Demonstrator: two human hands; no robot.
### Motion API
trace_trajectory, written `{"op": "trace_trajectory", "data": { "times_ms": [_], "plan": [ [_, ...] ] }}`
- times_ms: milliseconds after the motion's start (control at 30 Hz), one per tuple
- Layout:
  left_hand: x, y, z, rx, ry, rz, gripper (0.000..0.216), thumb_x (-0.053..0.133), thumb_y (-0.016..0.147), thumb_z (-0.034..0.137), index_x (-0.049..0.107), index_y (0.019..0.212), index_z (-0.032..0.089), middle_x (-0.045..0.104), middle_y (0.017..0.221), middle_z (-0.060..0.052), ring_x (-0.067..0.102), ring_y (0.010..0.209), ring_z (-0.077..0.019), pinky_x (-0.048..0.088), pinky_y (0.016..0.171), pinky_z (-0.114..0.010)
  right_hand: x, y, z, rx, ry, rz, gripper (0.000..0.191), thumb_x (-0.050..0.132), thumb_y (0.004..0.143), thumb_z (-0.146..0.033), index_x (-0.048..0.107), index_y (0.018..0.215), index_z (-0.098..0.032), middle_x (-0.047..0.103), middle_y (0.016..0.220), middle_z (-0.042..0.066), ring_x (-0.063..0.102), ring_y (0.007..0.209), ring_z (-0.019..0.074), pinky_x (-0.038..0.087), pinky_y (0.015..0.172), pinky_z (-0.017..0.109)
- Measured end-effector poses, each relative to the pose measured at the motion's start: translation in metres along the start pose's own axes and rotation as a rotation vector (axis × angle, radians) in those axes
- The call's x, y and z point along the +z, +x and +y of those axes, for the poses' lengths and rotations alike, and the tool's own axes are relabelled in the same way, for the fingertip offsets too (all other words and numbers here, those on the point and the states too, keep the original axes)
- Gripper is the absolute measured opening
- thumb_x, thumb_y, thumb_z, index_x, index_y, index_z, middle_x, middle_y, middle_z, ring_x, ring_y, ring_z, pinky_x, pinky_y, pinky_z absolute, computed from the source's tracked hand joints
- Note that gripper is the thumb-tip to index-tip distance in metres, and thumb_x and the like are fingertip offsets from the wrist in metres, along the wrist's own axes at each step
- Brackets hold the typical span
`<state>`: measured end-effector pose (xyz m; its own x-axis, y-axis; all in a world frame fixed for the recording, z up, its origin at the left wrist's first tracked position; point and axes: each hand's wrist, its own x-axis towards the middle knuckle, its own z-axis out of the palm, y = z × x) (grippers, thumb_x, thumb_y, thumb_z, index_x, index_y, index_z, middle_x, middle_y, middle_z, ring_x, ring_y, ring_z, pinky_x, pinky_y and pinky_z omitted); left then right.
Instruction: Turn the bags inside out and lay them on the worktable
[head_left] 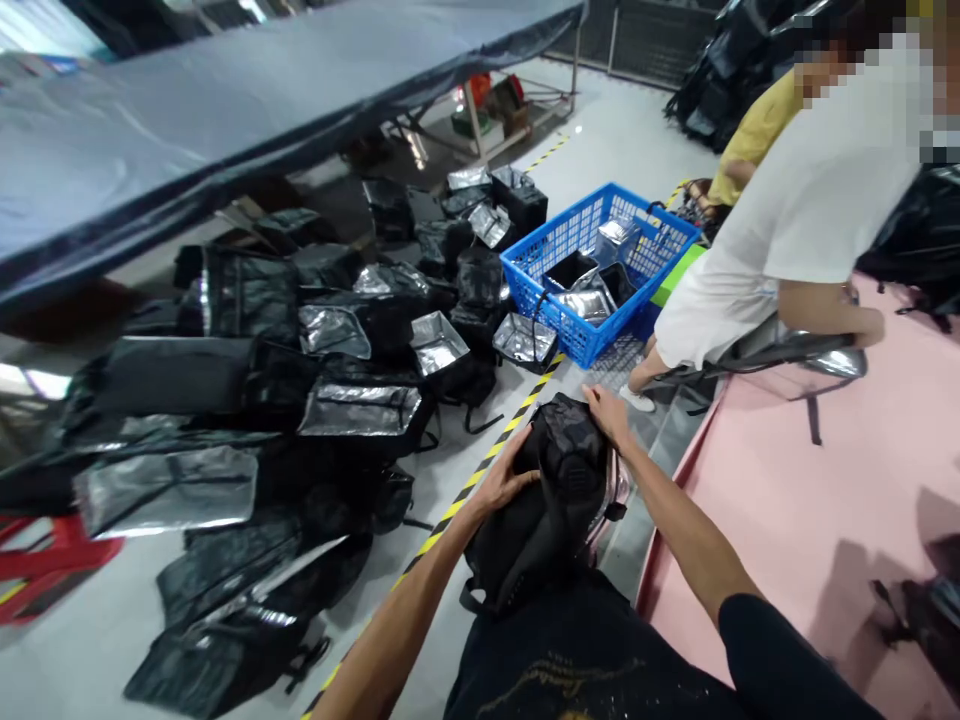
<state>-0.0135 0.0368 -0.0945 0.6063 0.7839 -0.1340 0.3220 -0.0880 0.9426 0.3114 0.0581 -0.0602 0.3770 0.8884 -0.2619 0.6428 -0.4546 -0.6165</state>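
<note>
A black backpack-like bag (pixel 551 500) sits in front of me, between my two arms. My left hand (pixel 504 478) grips its left side, fingers curled against the fabric. On the bag's far top edge my right hand (pixel 607 412) presses down with its fingers bent over it. The bag hides part of both palms.
Several black bags with silver lining (pixel 360 405) lie heaped on the floor to the left. A blue crate (pixel 592 265) holds more of them. A person in a white shirt (pixel 795 220) sits at a pink table (pixel 810 480) on the right. A long dark-covered table (pixel 225 100) runs along the back.
</note>
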Motion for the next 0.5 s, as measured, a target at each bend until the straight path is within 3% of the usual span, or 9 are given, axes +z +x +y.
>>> {"op": "trace_trajectory", "data": {
  "times_ms": [67,133,267,367,500],
  "plan": [
    [0.004,-0.001,-0.002,-0.022,-0.003,0.024,0.111,0.083,0.091,0.075,0.04,0.181,0.026,0.036,0.19,-0.018,0.031,0.177,-0.0427,0.023,0.146,-0.063,-0.008,-0.032,0.017,0.027,0.046,0.134,0.043,0.046,0.116,-0.045,0.076,0.131,-0.017,0.082,0.133,0.016,0.073,0.122,0.0261,0.052,0.106,0.037],
    [0.009,-0.004,-0.006,-0.048,-0.022,0.072,0.113,0.081,0.091,0.076,0.037,0.182,0.026,0.035,0.191,-0.018,0.031,0.177,-0.0429,0.025,0.146,-0.062,-0.003,-0.074,0.034,0.033,0.153,0.246,0.047,0.056,0.109,-0.046,0.072,0.142,-0.016,0.078,0.146,0.018,0.069,0.138,0.0298,0.051,0.12,0.044],
    [0.018,-0.011,-0.016,-0.089,-0.068,0.121,0.113,0.081,0.091,0.076,0.035,0.182,0.026,0.034,0.191,-0.018,0.028,0.178,-0.0404,0.023,0.146,-0.06,0.034,-0.146,0.054,0.077,0.351,0.305,0.061,0.06,0.103,-0.043,0.063,0.159,-0.02,0.07,0.16,0.015,0.062,0.151,0.031,0.046,0.133,0.052],
    [0.017,-0.012,-0.017,-0.151,-0.113,0.128,0.12,0.084,0.084,0.081,0.037,0.18,0.027,0.036,0.19,-0.019,0.028,0.178,-0.041,0.023,0.146,-0.06,0.054,-0.16,0.06,0.166,0.419,0.27,0.066,0.054,0.106,-0.043,0.057,0.167,-0.021,0.064,0.17,0.014,0.059,0.158,0.0298,0.043,0.138,0.052],
    [0.009,-0.005,-0.011,-0.203,-0.093,0.195,0.127,0.084,0.073,0.089,0.044,0.177,0.028,0.044,0.186,-0.019,0.038,0.173,-0.0453,0.033,0.143,-0.06,0.062,-0.136,0.075,0.097,0.517,0.227,0.067,0.045,0.111,-0.051,0.058,0.169,-0.02,0.063,0.171,0.015,0.058,0.161,0.0308,0.038,0.141,0.054]
  ]
}}
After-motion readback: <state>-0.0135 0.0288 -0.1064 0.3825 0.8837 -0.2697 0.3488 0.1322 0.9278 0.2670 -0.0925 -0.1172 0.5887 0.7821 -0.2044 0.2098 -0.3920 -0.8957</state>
